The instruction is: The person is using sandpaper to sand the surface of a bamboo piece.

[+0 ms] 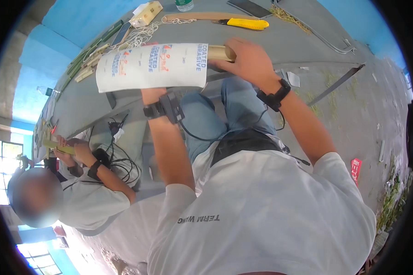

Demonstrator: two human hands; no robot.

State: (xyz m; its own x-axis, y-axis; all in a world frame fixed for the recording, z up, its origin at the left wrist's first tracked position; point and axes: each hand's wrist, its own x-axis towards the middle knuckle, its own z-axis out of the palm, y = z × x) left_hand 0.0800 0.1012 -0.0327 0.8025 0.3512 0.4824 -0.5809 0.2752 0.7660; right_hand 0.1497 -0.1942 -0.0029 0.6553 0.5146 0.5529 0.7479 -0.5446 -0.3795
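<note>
Grey table [280, 43], flat and matte, cluttered: white netting [140, 36], green bamboo strips [85, 62], yellow utility knife [248, 23], pale box [146, 13]. White abrasive sheet [152, 66] wrapped round tan bamboo tube [221, 53] at table's near edge, hiding most of left hand [152, 94]; grip can't tell. Right hand [248, 59] clenched on tube end. Co-worker's hands [71, 151] at left, gripping a bamboo piece.

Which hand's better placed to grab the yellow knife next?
Right, probably: the right hand grips the bamboo nearest the yellow knife; the left hand sits under the sandpaper sheet, farther off.
</note>
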